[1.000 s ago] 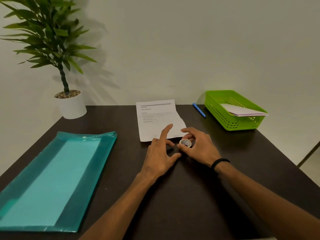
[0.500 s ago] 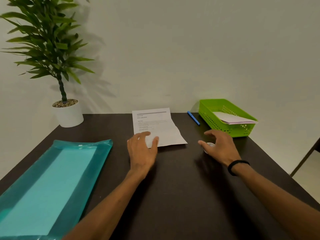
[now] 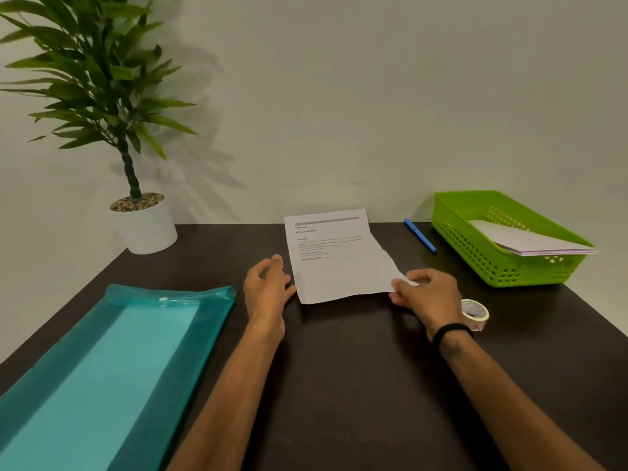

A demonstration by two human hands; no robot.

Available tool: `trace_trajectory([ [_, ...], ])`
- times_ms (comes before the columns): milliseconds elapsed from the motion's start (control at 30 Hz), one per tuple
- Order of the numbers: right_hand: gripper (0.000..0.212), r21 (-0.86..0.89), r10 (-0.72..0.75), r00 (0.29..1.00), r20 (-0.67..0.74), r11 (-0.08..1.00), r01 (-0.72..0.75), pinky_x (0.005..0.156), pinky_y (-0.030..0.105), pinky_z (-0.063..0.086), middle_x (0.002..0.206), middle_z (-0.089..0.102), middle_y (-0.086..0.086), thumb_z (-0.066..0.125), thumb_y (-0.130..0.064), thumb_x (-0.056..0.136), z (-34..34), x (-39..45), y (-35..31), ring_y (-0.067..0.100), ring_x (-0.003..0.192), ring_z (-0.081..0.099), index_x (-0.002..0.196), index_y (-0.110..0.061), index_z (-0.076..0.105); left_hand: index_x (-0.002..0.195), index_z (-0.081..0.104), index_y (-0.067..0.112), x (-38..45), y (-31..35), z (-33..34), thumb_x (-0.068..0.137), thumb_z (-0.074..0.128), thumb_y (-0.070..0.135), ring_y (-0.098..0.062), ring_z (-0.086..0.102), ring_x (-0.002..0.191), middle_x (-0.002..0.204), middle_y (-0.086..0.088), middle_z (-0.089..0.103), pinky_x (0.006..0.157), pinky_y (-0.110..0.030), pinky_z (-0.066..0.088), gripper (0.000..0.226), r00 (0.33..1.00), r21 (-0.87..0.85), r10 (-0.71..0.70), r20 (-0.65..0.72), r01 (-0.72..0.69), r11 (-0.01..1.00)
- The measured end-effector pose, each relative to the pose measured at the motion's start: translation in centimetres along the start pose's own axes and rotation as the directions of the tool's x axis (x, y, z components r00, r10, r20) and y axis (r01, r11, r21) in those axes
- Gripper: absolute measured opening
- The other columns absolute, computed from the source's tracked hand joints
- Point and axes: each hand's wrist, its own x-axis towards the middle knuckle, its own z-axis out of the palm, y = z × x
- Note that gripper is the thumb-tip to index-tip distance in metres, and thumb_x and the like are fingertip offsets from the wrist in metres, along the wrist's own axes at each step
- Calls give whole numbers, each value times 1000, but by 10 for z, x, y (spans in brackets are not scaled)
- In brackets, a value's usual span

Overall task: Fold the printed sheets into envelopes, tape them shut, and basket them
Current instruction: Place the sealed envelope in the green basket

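A printed sheet (image 3: 336,260) lies flat on the dark table (image 3: 356,385), its far end over the back edge. My right hand (image 3: 424,294) pinches the sheet's near right corner. My left hand (image 3: 268,290) lies beside the near left corner with relaxed fingers, its thumb at the paper's edge. A roll of clear tape (image 3: 475,312) stands on the table just right of my right wrist. The green basket (image 3: 475,253) at the back right holds folded white paper (image 3: 530,241).
A teal plastic folder (image 3: 102,368) lies along the table's left side. A white pot with a green plant (image 3: 144,226) stands at the back left corner. A blue pen (image 3: 419,235) lies between the sheet and the basket.
My right hand has let go of the tape roll, left it at the right, and come back to pinch the sheet's corner. My left hand slid off the sheet to its left edge.
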Motion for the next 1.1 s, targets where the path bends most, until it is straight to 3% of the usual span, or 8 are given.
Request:
trace_trajectory([
  [200, 56, 263, 95, 958, 271, 950, -168, 65, 27, 64, 106, 76, 19, 81, 2, 83, -17, -22, -12, 26, 79, 79, 130, -15, 55, 141, 52, 28, -10, -10, 3, 102, 60, 42, -8, 59, 112, 121, 12, 61, 99, -31, 50, 42, 935, 392, 353, 7, -328, 860],
  [300, 68, 392, 175, 880, 442, 845, -365, 62, 27, 63, 110, 76, 23, 81, 6, 72, -23, -27, -18, 27, 82, 79, 132, -13, 53, 144, 51, 30, -12, -13, 2, 99, 62, 51, -8, 61, 114, 123, 13, 63, 101, -34, 52, 51, 937, 321, 339, 86, -348, 881],
  [400, 59, 429, 169, 818, 551, 783, -451, 61, 25, 63, 105, 78, 20, 76, 8, 70, -26, -25, -20, 23, 77, 78, 123, -10, 56, 144, 53, 31, -2, -3, -4, 87, 67, 65, -16, 60, 124, 136, -1, 64, 112, -42, 46, 67, 980, -29, 136, 143, -134, 991],
  [533, 63, 376, 140, 750, 646, 797, -472, 62, 24, 63, 109, 76, 19, 76, 8, 72, -33, -18, -17, 21, 78, 77, 130, -11, 59, 157, 38, 18, 10, 6, -19, 89, 62, 67, -34, 53, 135, 142, -20, 54, 119, -50, 37, 87, 931, -380, -105, 351, 244, 892],
  [667, 94, 215, 75, 622, 780, 900, -379, 67, 29, 64, 115, 71, 26, 98, 2, 55, -43, -17, -13, 28, 84, 76, 139, -15, 59, 158, 33, 14, 12, 12, -28, 85, 67, 68, -38, 63, 126, 146, -20, 54, 110, -55, 47, 97, 874, -386, -201, 443, 388, 837],
  [867, 83, 35, 33, 349, 936, 982, -187, 75, 36, 64, 126, 68, 28, 94, -16, 73, -59, -23, -15, 35, 95, 74, 145, -8, 54, 156, 36, 20, 8, 19, -33, 83, 75, 61, -40, 68, 117, 142, -16, 61, 102, -58, 52, 92, 827, -312, -267, 494, 456, 834],
  [967, 90, 116, 60, 420, 906, 917, -381, 84, 44, 63, 138, 63, 26, 100, -28, 64, -53, -24, -13, 40, 115, 70, 140, -6, 58, 130, 60, 6, 0, 23, -26, 96, 70, 37, -33, 75, 105, 124, -17, 72, 85, -51, 62, 47, 839, -288, -252, 482, 423, 859],
  [1100, 55, 249, 5, 536, 844, 883, -399, 104, 50, 54, 143, 62, 16, 67, -26, 97, -42, -23, -13, 38, 130, 62, 148, -15, 51, 135, 65, 13, 5, 14, -24, 103, 59, 15, -28, 67, 122, 131, -12, 70, 106, -49, 53, 33, 827, -187, -151, 541, 294, 937],
])
